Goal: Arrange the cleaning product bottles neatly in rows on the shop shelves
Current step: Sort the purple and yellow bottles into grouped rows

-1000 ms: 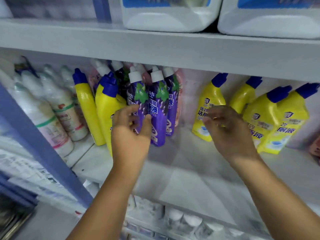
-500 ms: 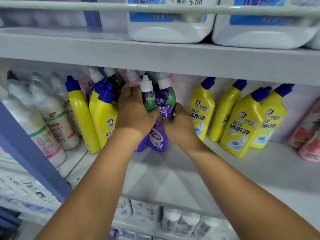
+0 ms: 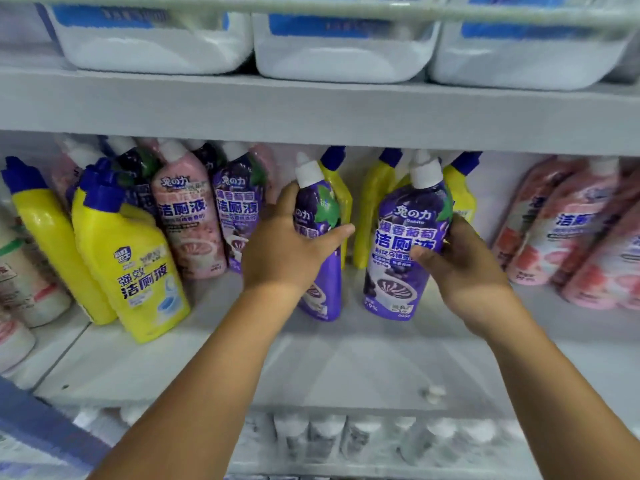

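My left hand [image 3: 289, 252] grips a purple bottle with a white cap [image 3: 317, 209] at the middle of the shelf [image 3: 207, 358]. My right hand [image 3: 460, 261] grips a second purple bottle [image 3: 405, 237] just to its right. Both bottles stand upright, a little forward of the yellow bottles [image 3: 367, 209] behind them. More purple bottles [image 3: 237, 202] and a pink bottle [image 3: 188, 216] remain at the back left.
Yellow bottles with blue caps [image 3: 131, 265] stand at the front left, white bottles [image 3: 20, 278] beyond them. Pink bottles [image 3: 571, 237] lean at the right. Large white jugs [image 3: 343, 57] fill the shelf above. White bottles [image 3: 325, 438] sit on the shelf below.
Both hands closed on two purple bottles in the left cluster, then carried them rightward, in front of the yellow bottles, and spread them apart. The view has shifted right.
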`<action>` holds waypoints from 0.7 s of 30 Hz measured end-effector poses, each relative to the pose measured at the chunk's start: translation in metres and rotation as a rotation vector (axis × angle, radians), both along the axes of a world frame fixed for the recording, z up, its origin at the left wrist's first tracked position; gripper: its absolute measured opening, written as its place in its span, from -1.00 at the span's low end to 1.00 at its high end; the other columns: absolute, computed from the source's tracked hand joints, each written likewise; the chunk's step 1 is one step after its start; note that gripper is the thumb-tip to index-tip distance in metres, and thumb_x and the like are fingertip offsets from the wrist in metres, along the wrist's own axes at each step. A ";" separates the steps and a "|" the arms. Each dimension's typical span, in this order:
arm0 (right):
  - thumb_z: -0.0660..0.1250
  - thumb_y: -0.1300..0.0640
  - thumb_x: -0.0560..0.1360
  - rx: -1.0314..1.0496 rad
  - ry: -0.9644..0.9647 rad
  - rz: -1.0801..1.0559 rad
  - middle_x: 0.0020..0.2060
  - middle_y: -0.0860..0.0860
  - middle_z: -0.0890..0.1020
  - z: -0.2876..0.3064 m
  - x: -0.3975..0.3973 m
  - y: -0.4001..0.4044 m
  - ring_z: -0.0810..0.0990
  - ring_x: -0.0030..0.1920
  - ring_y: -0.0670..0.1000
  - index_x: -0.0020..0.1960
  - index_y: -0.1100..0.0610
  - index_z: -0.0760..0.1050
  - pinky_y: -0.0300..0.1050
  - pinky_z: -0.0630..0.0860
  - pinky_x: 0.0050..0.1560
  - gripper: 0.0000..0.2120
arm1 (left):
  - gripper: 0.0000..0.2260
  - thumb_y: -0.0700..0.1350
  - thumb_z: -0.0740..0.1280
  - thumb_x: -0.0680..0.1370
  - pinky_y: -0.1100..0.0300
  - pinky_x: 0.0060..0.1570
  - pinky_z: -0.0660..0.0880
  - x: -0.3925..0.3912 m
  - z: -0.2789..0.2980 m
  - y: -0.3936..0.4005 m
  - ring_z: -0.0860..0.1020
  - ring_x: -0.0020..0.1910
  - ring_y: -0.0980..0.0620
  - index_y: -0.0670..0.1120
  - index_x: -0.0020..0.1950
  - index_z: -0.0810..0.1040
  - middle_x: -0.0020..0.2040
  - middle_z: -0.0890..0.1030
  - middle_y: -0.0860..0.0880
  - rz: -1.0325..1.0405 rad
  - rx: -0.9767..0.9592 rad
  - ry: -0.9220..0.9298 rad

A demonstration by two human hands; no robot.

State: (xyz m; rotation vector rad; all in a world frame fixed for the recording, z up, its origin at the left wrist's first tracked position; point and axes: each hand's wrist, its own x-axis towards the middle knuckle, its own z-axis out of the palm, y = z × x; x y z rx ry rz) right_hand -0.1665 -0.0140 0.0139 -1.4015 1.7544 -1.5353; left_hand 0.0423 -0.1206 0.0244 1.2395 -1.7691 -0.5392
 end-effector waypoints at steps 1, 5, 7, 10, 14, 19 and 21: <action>0.36 0.32 0.58 0.004 0.008 -0.002 0.05 -0.08 0.71 0.001 -0.013 0.008 0.68 0.04 -0.09 0.15 -0.11 0.48 -0.08 0.57 0.06 -0.66 | -0.30 0.45 0.45 0.25 0.05 0.01 0.59 -0.013 -0.002 0.003 0.65 0.07 -0.01 0.26 0.31 0.39 0.12 0.64 0.12 -0.008 -0.004 -0.002; 0.32 0.40 0.58 0.042 -0.012 -0.023 0.06 0.05 0.67 0.002 -0.056 0.024 0.66 -0.15 -0.32 0.32 0.22 0.45 -0.44 0.52 -0.15 -0.67 | -0.21 0.42 0.49 0.31 0.18 -0.08 0.42 -0.058 -0.005 0.007 0.61 0.08 -0.08 0.20 0.46 0.34 0.16 0.54 -0.02 0.039 -0.059 -0.042; 0.32 0.39 0.58 0.036 -0.005 -0.012 0.06 0.09 0.68 -0.002 -0.074 0.024 0.68 -0.10 -0.26 0.30 0.29 0.46 -0.28 0.62 -0.02 -0.70 | -0.13 0.40 0.51 0.30 0.10 0.01 0.51 -0.076 -0.004 0.004 0.59 0.14 -0.14 0.15 0.52 0.30 0.21 0.50 -0.07 0.037 -0.062 -0.045; 0.36 0.10 0.53 0.030 0.033 0.045 0.12 0.00 0.70 0.001 -0.084 0.020 0.68 0.10 -0.06 0.28 0.15 0.50 0.11 0.57 0.25 -0.66 | -0.06 0.36 0.52 0.33 0.02 0.09 0.49 -0.097 0.001 -0.007 0.53 0.22 -0.19 0.14 0.59 0.18 0.29 0.41 -0.11 0.024 0.036 -0.106; 0.30 0.19 0.60 0.032 0.026 0.036 0.20 0.00 0.67 -0.004 -0.088 0.011 0.65 0.11 -0.13 0.31 0.06 0.47 -0.06 0.55 0.23 -0.71 | -0.05 0.28 0.55 0.36 -0.01 0.14 0.54 -0.095 -0.012 -0.012 0.50 0.26 -0.18 0.14 0.62 0.15 0.33 0.37 -0.11 -0.032 0.016 -0.046; 0.43 -0.29 0.45 -0.065 -0.094 -0.322 -0.07 -0.37 0.67 -0.029 -0.074 0.011 0.61 -0.10 -0.39 0.27 0.05 0.49 -0.49 0.52 -0.05 -0.44 | -0.33 0.13 0.54 0.45 0.08 0.19 0.55 -0.022 -0.035 0.004 0.54 0.23 -0.01 -0.01 0.49 0.39 0.29 0.44 -0.03 -0.005 -0.050 0.121; 0.37 -0.45 0.40 -0.138 -0.158 -0.422 -0.05 -0.34 0.63 -0.031 -0.044 0.018 0.59 -0.06 -0.34 0.21 -0.04 0.49 -0.37 0.54 0.09 -0.40 | -0.53 0.08 0.50 0.50 0.13 0.18 0.54 0.028 -0.037 0.017 0.54 0.18 0.10 -0.06 0.34 0.51 0.20 0.48 0.04 0.112 -0.202 0.250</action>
